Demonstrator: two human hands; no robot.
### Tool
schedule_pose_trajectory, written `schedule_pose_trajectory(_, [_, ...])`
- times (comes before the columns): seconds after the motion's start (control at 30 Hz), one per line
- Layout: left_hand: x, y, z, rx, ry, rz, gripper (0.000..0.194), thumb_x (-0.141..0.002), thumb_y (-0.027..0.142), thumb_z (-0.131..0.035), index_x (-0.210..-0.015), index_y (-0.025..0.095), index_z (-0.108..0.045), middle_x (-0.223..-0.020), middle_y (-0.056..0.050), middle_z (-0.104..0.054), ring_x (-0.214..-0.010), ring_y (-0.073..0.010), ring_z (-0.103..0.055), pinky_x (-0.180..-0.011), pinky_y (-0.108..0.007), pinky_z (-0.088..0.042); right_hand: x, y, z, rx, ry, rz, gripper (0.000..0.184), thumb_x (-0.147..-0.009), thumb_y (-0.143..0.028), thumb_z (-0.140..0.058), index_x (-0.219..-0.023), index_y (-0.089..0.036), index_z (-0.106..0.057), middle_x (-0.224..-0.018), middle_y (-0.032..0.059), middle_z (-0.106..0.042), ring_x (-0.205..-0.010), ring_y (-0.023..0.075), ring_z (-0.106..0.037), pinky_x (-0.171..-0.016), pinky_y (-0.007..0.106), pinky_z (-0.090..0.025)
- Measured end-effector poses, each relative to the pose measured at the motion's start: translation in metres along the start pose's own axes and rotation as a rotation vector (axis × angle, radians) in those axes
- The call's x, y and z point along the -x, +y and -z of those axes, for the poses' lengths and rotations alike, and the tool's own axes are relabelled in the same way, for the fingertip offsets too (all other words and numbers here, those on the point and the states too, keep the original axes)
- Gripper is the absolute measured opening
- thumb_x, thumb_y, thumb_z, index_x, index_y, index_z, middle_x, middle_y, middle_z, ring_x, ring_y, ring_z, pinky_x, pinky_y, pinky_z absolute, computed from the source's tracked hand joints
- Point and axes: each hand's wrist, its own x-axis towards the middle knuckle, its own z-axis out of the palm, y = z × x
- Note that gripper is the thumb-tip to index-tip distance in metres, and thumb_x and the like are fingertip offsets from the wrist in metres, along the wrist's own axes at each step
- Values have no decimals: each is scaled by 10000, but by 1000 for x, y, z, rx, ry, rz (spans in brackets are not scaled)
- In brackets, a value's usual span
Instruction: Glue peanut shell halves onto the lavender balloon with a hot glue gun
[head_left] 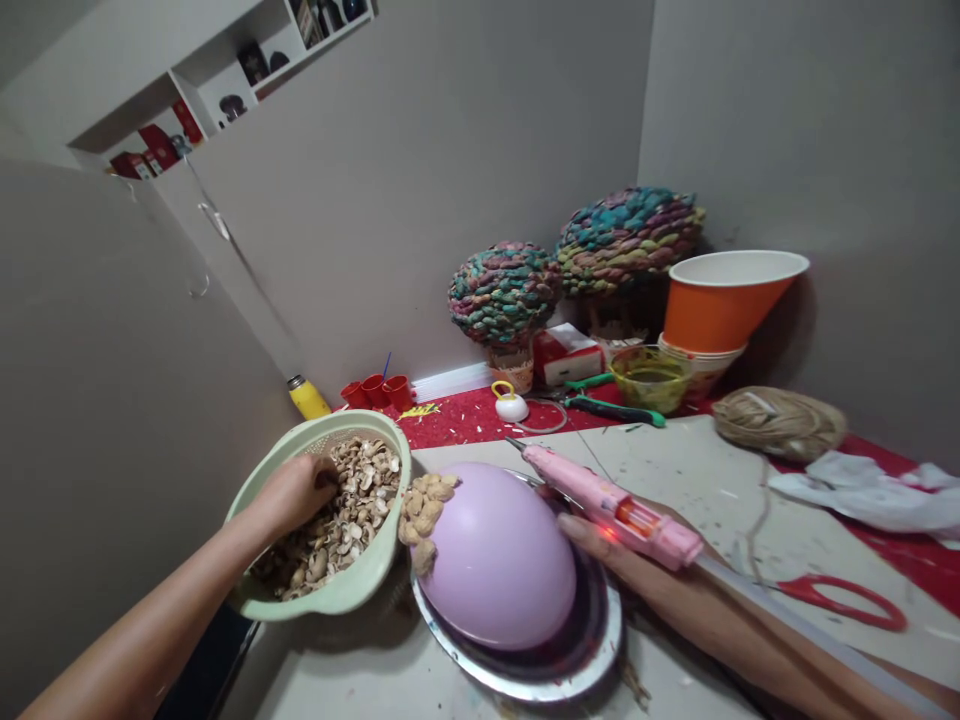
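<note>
My left hand (294,492) reaches into a pale green colander (341,590) filled with peanut shells (352,505), fingers curled down among them. My right hand (607,545) grips a pink glue gun (611,505), its nozzle pointing up and left over a lilac balloon (499,560). The balloon rests in a round metal tray (592,650). A patch of shells (421,512) is stuck on the balloon's left side, next to the colander.
A red-handled pair of scissors (840,598) and a bundle of jute twine (778,422) lie to the right. At the back stand two yarn-covered mushroom shapes (506,292), stacked orange paper cups (716,305), a yellow-green bowl (651,378), small red cups (375,390) and a yellow bottle (307,397).
</note>
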Motion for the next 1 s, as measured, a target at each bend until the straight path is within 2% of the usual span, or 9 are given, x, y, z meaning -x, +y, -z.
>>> schedule_pose_trajectory(0.2, [5, -7, 0, 142, 37, 10, 229, -910, 325, -612, -1063, 155, -634, -1059, -61, -664, -887, -193, -652, -773, -394, -554, 0, -17, 6, -27, -52, -44, 577, -790, -544, -677, -1284, -248, -647, -1255, 80, -663, -1162, 352, -610, -949, 403, -543])
schedule_pose_trajectory(0.33, [9, -13, 6, 353, 116, 28, 165, -865, 303, -659, -828, 145, -627, -784, 6, -636, -705, -147, -612, -672, -322, -520, 2, -26, 6, -6, -61, -61, 559, -787, -533, -695, -1284, -282, -649, -1211, 69, -689, -1137, 369, -621, -955, 428, -550])
schedule_pose_trajectory(0.43, [13, -17, 12, 615, 163, 51, 196, -807, 333, -694, -812, 162, -600, -627, 49, -591, -567, -117, -554, -585, -272, -477, 5, -27, 1, -1, -24, -48, 535, -829, -554, -657, -1299, -299, -631, -1228, 75, -678, -1168, 371, -596, -985, 444, -528])
schedule_pose_trajectory(0.53, [19, -17, 15, 871, 173, 83, 261, -740, 352, -756, -850, 160, -616, -651, 36, -635, -544, -99, -561, -569, -250, -476, 7, -27, -2, 11, -15, -25, 420, -917, -483, -608, -1285, -280, -609, -1284, 94, -623, -1150, 314, -597, -967, 464, -518])
schedule_pose_trajectory(0.67, [28, -12, 13, 1128, 172, 127, 280, -657, 323, -837, -780, 142, -662, -660, 18, -654, -548, -88, -587, -567, -233, -506, 6, -27, 4, 37, -21, -25, 241, -978, -335, -569, -1194, -232, -602, -1266, 83, -576, -1057, 226, -601, -874, 405, -537])
schedule_pose_trajectory(0.77, [35, -4, 11, 1256, 170, 146, 267, -620, 271, -868, -780, 132, -706, -656, 5, -674, -563, -86, -606, -578, -212, -527, 7, -25, 8, 43, -28, -46, 234, -971, -333, -580, -1183, -238, -608, -1247, 78, -585, -1044, 228, -606, -855, 391, -544])
schedule_pose_trajectory(0.9, [47, 8, 11, 1354, 152, 155, 291, -600, 215, -886, -840, 120, -752, -751, -44, -730, -625, -97, -645, -647, -215, -560, 7, -21, 10, 32, -63, -72, 241, -971, -332, -581, -1187, -230, -606, -1250, 79, -583, -1046, 231, -606, -858, 396, -543])
schedule_pose_trajectory(1.0, [60, 20, 9, 1398, 162, 139, 287, -601, 217, -891, -845, 142, -762, -794, -30, -734, -659, -100, -657, -681, -215, -568, 4, -20, 10, 20, -104, -91, 274, -960, -366, -591, -1203, -242, -606, -1238, 84, -599, -1041, 237, -616, -858, 403, -551])
